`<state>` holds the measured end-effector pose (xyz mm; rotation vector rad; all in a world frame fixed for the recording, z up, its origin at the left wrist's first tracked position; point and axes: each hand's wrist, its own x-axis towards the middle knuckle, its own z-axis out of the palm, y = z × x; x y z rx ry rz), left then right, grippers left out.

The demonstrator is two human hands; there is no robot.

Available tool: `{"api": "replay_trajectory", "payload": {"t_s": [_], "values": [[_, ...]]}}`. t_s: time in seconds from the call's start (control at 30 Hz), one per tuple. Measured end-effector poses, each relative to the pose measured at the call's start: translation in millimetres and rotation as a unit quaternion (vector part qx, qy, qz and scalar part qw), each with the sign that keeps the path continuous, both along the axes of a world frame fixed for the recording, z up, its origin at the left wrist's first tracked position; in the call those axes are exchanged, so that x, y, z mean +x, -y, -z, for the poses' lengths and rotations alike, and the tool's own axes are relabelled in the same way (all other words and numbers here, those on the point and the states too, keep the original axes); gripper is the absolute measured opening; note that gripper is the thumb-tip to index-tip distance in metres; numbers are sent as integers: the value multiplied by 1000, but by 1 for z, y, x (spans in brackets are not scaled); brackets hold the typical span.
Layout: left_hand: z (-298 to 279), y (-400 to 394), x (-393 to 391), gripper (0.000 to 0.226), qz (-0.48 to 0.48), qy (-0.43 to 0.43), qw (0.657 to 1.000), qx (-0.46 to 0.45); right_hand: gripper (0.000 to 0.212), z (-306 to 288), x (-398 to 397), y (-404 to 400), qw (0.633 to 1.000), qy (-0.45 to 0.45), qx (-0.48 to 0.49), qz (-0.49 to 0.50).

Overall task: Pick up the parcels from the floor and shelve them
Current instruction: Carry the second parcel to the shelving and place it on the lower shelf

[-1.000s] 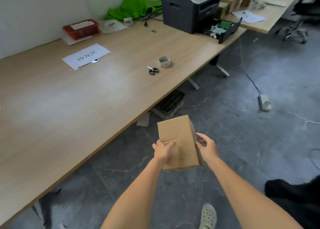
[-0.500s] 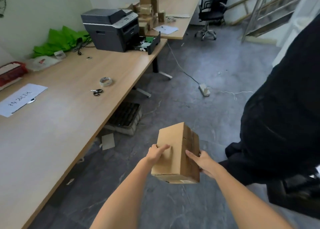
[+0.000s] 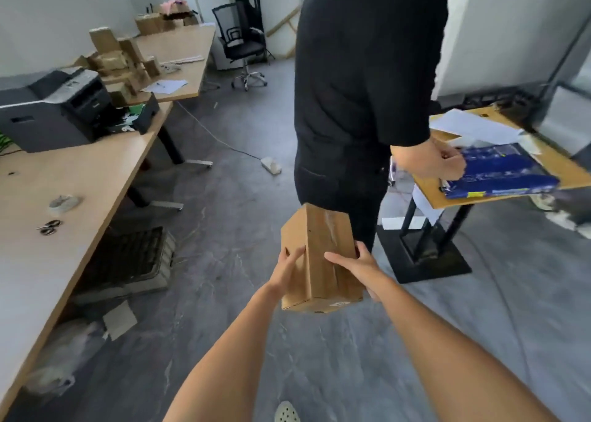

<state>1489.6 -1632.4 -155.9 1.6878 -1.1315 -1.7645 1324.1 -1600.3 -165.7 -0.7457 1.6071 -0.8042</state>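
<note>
I hold the cardboard parcel (image 3: 319, 261) out in front of me with both hands, above the grey floor (image 3: 243, 217); it stands on end, one corner edge turned toward me, a white label on its lower end; my left hand (image 3: 286, 271) is pressed flat against its left face, fingers spread upward; my right hand (image 3: 358, 269) is clamped on its right face, thumb across the front and fingers wrapped round the far side; a strip of clear tape runs down that right face. Just beyond the parcel stands a person in black clothes (image 3: 361, 85), whose hand rests on a blue package (image 3: 502, 172) lying on a small wooden table (image 3: 569, 172) to my right; to my left runs a long wooden desk (image 3: 73, 178) with a printer (image 3: 54, 108), a roll of tape (image 3: 64, 203) and scissors (image 3: 49, 227); more cardboard boxes (image 3: 118, 60) are stacked behind the printer; a black office chair (image 3: 243, 41) stands at the back.
</note>
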Motion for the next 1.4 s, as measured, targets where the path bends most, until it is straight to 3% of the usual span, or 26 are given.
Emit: {"api": "replay_trajectory", "payload": {"t_s": [0.13, 0.23, 0.3, 0.47, 0.6, 0.7, 0.8, 0.87, 1.0, 1.13, 1.3, 1.4], "values": [[-12, -35, -84, 71, 71, -9, 997, 3, 77, -9, -65, -56, 995, -17, -8, 101], [-19, -59, -145, 54, 121, -5, 992, -20, 44, -12, -115, -92, 983, -9, -4, 186], [-20, -72, -184, 56, 164, 4, 985, -44, 25, -21, -150, -118, 962, 30, -1, 273], [-29, -104, -290, 69, 267, -11, 962, -60, 38, -18, -242, -180, 939, -20, -32, 342], [-36, -130, -369, 45, 331, -28, 942, -56, 45, -20, -307, -235, 919, -54, -83, 382], [-37, -141, -421, 65, 377, -16, 924, -65, 46, -31, -338, -270, 898, -70, -81, 428], [-36, -155, -482, 68, 426, -17, 903, -62, 70, -32, -379, -297, 861, -46, -51, 503], [-35, -162, -520, 69, 456, -28, 888, -58, 93, -32, -405, -309, 857, -39, -9, 514], [-29, -172, -596, 80, 519, -41, 852, -64, 71, -30, -456, -322, 834, -29, 29, 550], [-22, -177, -678, 79, 581, -34, 811, -61, 72, -24, -513, -325, 777, -42, 8, 628], [-27, -192, -761, 54, 625, -56, 777, -48, 69, -25, -572, -334, 716, -67, 5, 695], [-26, -207, -798, 87, 658, -52, 749, -56, 68, -26, -601, -348, 696, -79, 12, 714]]}}
